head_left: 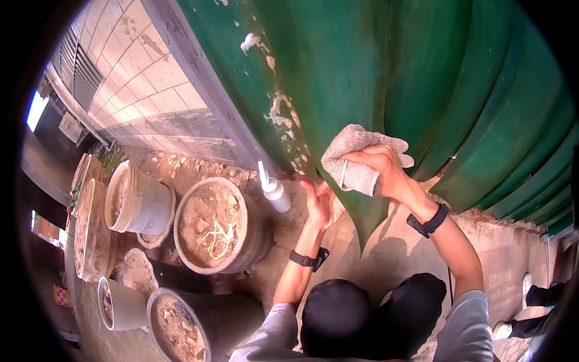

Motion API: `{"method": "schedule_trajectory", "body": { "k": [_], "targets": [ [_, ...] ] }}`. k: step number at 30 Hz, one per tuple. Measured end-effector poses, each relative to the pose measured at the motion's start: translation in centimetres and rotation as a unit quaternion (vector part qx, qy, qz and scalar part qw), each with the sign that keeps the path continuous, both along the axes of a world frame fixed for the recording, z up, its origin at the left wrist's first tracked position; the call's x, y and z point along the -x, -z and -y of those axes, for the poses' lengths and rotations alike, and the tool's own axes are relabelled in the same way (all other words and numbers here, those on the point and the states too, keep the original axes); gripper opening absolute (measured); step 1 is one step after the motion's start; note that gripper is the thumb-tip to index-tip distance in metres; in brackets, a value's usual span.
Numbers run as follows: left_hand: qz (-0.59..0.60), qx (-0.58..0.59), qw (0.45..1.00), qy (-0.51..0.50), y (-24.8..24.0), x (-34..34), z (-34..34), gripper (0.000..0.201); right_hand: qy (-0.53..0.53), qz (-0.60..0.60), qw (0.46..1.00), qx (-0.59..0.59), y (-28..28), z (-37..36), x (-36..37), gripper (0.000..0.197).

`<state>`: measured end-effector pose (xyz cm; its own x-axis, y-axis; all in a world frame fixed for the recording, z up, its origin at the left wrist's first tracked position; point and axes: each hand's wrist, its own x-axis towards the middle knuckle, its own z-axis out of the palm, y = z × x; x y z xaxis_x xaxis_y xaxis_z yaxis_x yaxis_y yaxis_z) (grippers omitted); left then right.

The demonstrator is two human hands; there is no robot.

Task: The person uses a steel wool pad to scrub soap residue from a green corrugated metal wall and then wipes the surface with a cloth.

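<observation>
Green panel is filling 12 o'clock, its edge perhaps risking scraped skin. Against it, grey cloth is bunching, grip clenched, in right hand; left hand: fingers hidden, grip indiscernible. White bottle, cloth's 8 o'clock, is risking a left-hand knock.

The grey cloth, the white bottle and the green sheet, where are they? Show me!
Grey cloth (351,143), head view: its folded upper part.
White bottle (277,195), head view: its rounded body.
Green sheet (356,78), head view: its bare face above the cloth.

Place: outdoor yard — soil-filled pots; white bucket; tiled wall; sunlit ground — strong daylight
</observation>
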<state>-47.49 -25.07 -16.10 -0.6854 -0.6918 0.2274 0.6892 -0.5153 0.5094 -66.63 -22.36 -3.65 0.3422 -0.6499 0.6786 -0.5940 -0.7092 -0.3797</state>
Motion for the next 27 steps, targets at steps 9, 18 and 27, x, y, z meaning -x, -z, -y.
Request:
{"method": "schedule_trajectory", "body": {
  "k": [9, 18, 27],
  "targets": [
    [0.173, 0.157, 0.968, -0.09, -0.6, 1.0, 0.4, 0.081, -0.015, -0.095, 0.96, -0.263, 16.3, -5.9, 1.1, 0.043],
    [0.273, 0.218, 0.838, -0.42, -3.1, -1.0, 4.5, 0.05, 0.095, 0.082, 0.919, -0.374, 17.4, -10.5, 6.7, 0.046],
    [0.351, 0.071, 0.757, -0.547, -10.6, -8.8, 22.9, 0.085, 0.048, -0.01, 0.963, -0.264, 4.6, -11.4, 9.7, 0.062]
  ]
}}
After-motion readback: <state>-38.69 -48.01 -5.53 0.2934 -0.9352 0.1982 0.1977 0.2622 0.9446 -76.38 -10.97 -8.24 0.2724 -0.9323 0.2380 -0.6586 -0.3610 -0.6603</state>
